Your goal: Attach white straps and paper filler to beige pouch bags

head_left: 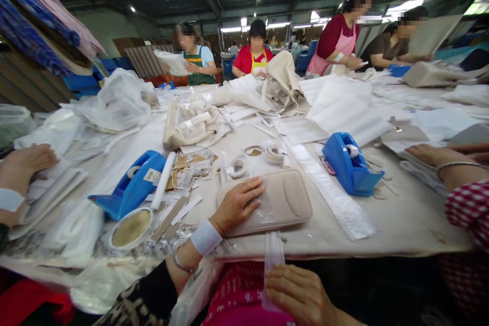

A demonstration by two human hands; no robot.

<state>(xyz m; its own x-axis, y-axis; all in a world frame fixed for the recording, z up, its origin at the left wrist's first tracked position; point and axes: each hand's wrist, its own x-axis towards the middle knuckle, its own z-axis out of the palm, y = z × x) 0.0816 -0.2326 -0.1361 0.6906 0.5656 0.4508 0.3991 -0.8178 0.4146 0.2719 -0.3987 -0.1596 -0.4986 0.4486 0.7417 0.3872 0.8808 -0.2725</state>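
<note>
- The left hand (239, 204) lies flat, palm down, with the fingers spread apart on the left end of a beige pouch (280, 201); a white band sits on its wrist.
- The right hand (301, 295) is low, below the near edge of the worktop (401, 224), and its fingers are closed on a clear plastic bag (273, 254) that stands upward from it.
- The worktop is covered with white cloth. Two blue tape dispensers (349, 163) stand on it, one to the left and one to the right of the pouch.
- Co-workers sit along the far edge, in a big hall with ceiling lights.
- The pouch lies near the near edge, under the left hand, just above the bag.
</note>
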